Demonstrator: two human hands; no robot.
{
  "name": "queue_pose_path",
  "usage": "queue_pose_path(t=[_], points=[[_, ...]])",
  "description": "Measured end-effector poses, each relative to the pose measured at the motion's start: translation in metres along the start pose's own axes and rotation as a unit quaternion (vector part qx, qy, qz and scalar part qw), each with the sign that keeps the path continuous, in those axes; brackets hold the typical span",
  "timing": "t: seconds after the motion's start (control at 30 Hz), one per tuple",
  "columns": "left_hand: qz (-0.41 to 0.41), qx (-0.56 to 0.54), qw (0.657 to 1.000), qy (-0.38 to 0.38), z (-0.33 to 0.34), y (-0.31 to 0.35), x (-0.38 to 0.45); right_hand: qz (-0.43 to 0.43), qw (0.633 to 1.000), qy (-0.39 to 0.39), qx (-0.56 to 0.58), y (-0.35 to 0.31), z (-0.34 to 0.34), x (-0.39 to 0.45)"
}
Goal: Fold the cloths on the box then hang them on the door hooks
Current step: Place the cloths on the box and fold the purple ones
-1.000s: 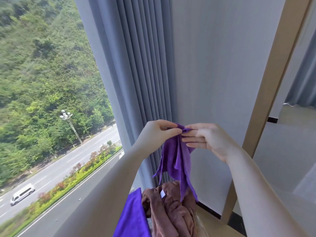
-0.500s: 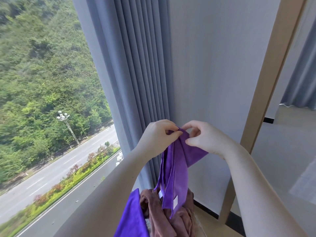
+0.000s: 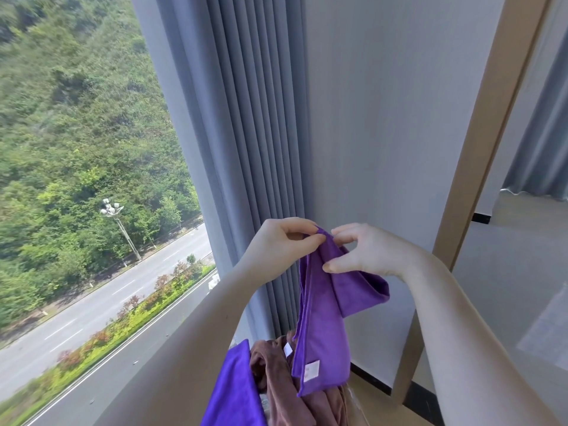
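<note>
A purple cloth (image 3: 322,327) hangs in front of me, doubled over, with a white label near its lower end. My left hand (image 3: 278,245) pinches its top corner between thumb and fingers. My right hand (image 3: 364,253) pinches the upper edge just to the right, and a fold of the cloth droops below that wrist. Beneath lie a crumpled brown cloth (image 3: 285,392) and a second purple cloth (image 3: 238,392). The box under them is hidden, and no door hooks are in view.
A grey pleated curtain (image 3: 246,149) hangs straight ahead beside a large window (image 3: 76,179) on the left. A grey wall panel (image 3: 384,133) and a tan door frame (image 3: 479,149) stand to the right, with an open room beyond.
The cloth has been opened out from a bunched strip into a flat doubled length hanging lower. My right hand slid right along the top edge, forming a fold under its wrist.
</note>
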State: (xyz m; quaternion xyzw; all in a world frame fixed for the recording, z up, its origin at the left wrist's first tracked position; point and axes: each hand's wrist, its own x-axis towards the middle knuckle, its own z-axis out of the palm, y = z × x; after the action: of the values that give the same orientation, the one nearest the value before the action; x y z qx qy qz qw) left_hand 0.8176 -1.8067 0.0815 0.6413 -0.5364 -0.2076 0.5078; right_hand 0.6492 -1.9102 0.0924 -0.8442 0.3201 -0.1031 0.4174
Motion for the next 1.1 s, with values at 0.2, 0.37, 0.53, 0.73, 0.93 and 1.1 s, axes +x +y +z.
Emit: queue_pose_path(t=[0.2,0.37,0.53,0.73,0.93,1.1], points=[[-0.026,-0.081,0.994,0.068,-0.025,0.007,-0.001,0.119,0.985,-0.049,-0.118,0.021,-0.001,0.0],[-0.079,-0.039,0.993,0.075,-0.042,-0.008,0.001,0.151,0.984,-0.026,-0.089,0.024,-0.004,0.003],[-0.088,-0.034,0.994,0.058,-0.035,-0.013,0.001,0.118,0.99,-0.017,-0.07,0.021,0.0,0.007],[-0.086,-0.049,0.994,0.05,-0.046,-0.009,0.004,0.137,0.985,-0.021,-0.099,0.031,0.004,0.019],[-0.095,-0.065,0.991,0.071,-0.052,-0.008,0.01,0.164,0.974,0.126,-0.098,0.022,-0.005,0.026],[-0.094,-0.068,0.989,0.092,-0.054,-0.013,0.015,0.12,0.977,0.155,-0.084,0.019,-0.012,0.028]])
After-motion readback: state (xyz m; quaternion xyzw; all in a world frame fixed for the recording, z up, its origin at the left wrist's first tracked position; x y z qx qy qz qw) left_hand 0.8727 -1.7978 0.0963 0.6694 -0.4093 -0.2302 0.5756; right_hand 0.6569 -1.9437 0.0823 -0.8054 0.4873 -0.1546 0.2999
